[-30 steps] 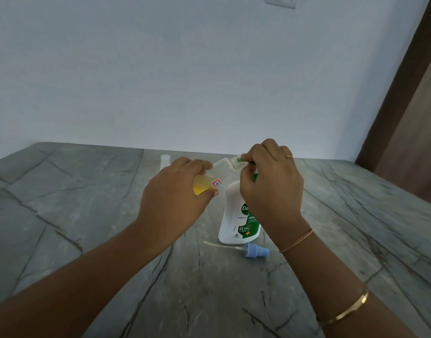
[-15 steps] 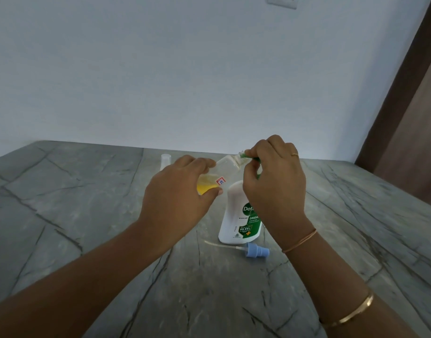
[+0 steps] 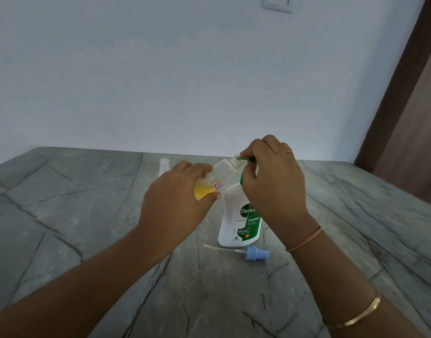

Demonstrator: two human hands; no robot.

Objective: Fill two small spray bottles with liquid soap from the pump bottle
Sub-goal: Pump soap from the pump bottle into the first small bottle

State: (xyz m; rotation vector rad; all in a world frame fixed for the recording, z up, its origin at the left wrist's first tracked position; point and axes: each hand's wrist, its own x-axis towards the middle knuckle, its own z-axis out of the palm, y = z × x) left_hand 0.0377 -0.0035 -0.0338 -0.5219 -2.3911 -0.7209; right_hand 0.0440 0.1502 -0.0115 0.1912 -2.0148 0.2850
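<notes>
Fingers (image 3: 197, 168) of left hand (image 3: 175, 201) are gripping the tilted spray bottle (image 3: 221, 170) at frame centre; right hand (image 3: 273, 186) is pinching the nozzle (image 3: 246, 159) of the pump bottle (image 3: 234, 215), standing on the worktop (image 3: 87, 215).

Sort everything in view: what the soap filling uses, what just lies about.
Job: small clear plastic spray bottle with yellow liquid, in left hand; white Dettol pump bottle, right hand gripping its green pump; blue plastic spray head with dip tube; small clear piece behind, probably.
Idle: white wall switch plate; brown door frame.
</notes>
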